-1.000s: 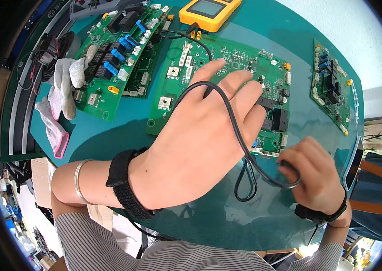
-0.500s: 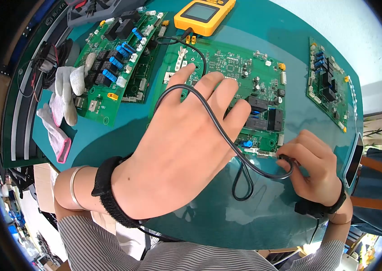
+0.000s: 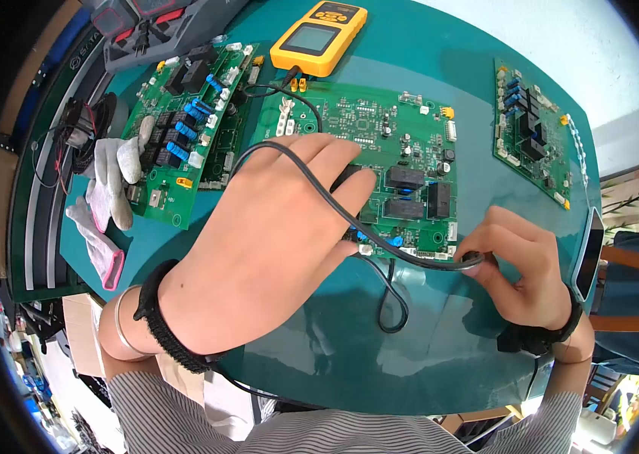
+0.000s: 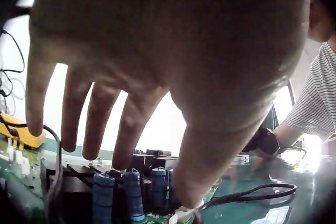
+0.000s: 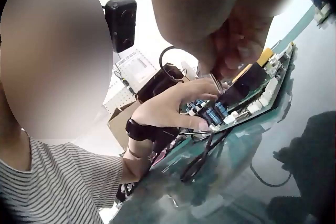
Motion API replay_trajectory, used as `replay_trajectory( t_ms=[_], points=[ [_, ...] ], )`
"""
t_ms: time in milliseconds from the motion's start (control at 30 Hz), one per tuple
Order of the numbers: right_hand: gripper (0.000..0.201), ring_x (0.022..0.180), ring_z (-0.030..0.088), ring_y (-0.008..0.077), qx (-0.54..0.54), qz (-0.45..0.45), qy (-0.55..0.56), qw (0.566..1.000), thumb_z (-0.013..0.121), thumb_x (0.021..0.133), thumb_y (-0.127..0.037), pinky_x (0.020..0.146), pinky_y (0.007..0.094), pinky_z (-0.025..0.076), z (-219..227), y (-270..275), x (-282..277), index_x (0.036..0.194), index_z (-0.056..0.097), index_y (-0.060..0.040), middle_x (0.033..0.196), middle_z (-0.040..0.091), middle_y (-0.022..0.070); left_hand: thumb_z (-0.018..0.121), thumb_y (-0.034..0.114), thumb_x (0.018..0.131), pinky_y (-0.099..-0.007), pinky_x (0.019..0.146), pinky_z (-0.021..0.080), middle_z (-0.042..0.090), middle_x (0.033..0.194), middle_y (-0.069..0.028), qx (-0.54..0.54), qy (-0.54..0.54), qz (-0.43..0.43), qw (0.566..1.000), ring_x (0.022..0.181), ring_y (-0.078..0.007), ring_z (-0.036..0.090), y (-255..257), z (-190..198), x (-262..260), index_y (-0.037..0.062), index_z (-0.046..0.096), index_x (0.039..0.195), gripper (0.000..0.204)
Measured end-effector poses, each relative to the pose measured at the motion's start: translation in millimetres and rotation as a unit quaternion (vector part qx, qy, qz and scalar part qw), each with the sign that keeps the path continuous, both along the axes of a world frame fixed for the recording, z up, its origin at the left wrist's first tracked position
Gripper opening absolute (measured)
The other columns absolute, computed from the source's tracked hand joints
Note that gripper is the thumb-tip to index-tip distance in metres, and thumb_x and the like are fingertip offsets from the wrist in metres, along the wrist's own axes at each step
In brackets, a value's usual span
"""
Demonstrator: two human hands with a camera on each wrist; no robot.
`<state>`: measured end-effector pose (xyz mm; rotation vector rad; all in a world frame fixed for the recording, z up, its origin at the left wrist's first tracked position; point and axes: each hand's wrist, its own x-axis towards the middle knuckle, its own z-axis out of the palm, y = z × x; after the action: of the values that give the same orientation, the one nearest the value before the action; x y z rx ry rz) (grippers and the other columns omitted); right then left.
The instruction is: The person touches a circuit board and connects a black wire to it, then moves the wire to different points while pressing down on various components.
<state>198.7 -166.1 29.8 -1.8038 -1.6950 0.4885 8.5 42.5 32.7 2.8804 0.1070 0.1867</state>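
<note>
Head view, left to right: grey gloves (image 3: 104,178) at 9 o'clock on teal tabletop (image 3: 440,356); left hand (image 3: 274,227), fingers spread flat, pressing on centre circuit board (image 3: 380,144) with black cable (image 3: 319,185) draped over it; right hand (image 3: 520,265) at 4 o'clock pinching cable's end.

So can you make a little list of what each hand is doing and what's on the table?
left hand: spread on the middle circuit board, fingers fairly straight
right hand: pinches the black wire at the board's edge
wire: drapes over the left hand
meter: yellow multimeter behind the board
other boards: one left, one right
gloves: far left
</note>
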Motion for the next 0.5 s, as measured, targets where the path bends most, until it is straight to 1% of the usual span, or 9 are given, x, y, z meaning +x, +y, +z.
replay_trajectory(
  t_ms=[33,133,233,333,367,433,467,500],
  points=[
    [0.018,0.073,0.060,0.0302,-0.003,0.012,0.027,1.000,0.074,0.083,0.005,0.063,0.0378,0.047,0,0,0,0.099,0.067,0.0003,0.084,0.060,0.0129,0.086,0.012,0.069,-0.0472,0.110,0.044,0.057,0.139,-0.0139,0.010,-0.020,-0.001,1.000,0.128,-0.0363,0.055,0,-3,-1,0.0055,0.061,0.129,0.065],
    [0.018,0.075,0.062,0.0297,0.011,0.030,0.020,0.999,0.074,0.084,0.005,0.063,0.0370,0.048,-1,1,0,0.100,0.067,0.0011,0.086,0.062,0.0131,0.086,0.012,0.068,-0.0479,0.111,0.044,0.055,0.143,-0.0140,0.016,-0.026,0.017,0.999,0.133,-0.0372,0.052,-1,-4,-3,0.0061,0.062,0.128,0.064],
    [0.018,0.076,0.063,0.0296,0.014,0.019,0.044,0.999,0.074,0.085,0.005,0.064,0.0365,0.049,-9,1,1,0.101,0.067,0.0012,0.088,0.063,0.0129,0.086,0.012,0.069,-0.0484,0.112,0.043,0.053,0.148,-0.0138,0.051,-0.043,0.032,0.997,0.138,-0.0380,0.049,0,0,-5,0.0061,0.062,0.128,0.065],
    [0.019,0.076,0.063,0.0293,0.021,0.022,0.055,0.998,0.074,0.085,0.005,0.064,0.0366,0.050,-14,1,1,0.103,0.066,0.0013,0.090,0.064,0.0126,0.087,0.012,0.069,-0.0490,0.113,0.042,0.052,0.150,-0.0132,0.063,-0.023,0.040,0.997,0.141,-0.0381,0.046,0,2,-6,0.0051,0.062,0.129,0.065],
    [0.019,0.076,0.063,0.0293,0.022,0.021,0.055,0.998,0.074,0.085,0.005,0.064,0.0366,0.050,-14,2,1,0.103,0.066,0.0013,0.090,0.064,0.0126,0.087,0.012,0.069,-0.0490,0.113,0.042,0.052,0.150,-0.0132,0.064,-0.023,0.040,0.997,0.141,-0.0381,0.046,-1,1,-7,0.0051,0.062,0.129,0.065],
    [0.020,0.074,0.063,0.0292,-0.006,0.049,0.070,0.996,0.074,0.086,0.004,0.063,0.0370,0.051,-13,2,2,0.104,0.066,0.0014,0.091,0.064,0.0127,0.087,0.013,0.069,-0.0484,0.108,0.046,0.053,0.148,-0.0127,0.078,-0.026,0.067,0.994,0.136,-0.0388,0.051,-1,0,-9,0.0054,0.062,0.128,0.064],
    [0.020,0.074,0.063,0.0292,-0.006,0.049,0.071,0.996,0.074,0.086,0.004,0.063,0.0370,0.051,-13,2,2,0.104,0.066,0.0014,0.091,0.064,0.0127,0.087,0.013,0.069,-0.0484,0.108,0.046,0.053,0.148,-0.0127,0.078,-0.025,0.066,0.994,0.136,-0.0388,0.051,-2,1,-9,0.0054,0.062,0.128,0.064],
    [0.019,0.074,0.063,0.0291,-0.011,0.068,0.075,0.995,0.073,0.087,0.003,0.063,0.0375,0.051,-15,2,1,0.105,0.066,0.0015,0.090,0.063,0.0126,0.087,0.013,0.070,-0.0480,0.105,0.048,0.054,0.147,-0.0129,0.066,-0.015,0.075,0.995,0.131,-0.0387,0.054,-3,5,-8,0.0059,0.062,0.128,0.064]
  ],
)
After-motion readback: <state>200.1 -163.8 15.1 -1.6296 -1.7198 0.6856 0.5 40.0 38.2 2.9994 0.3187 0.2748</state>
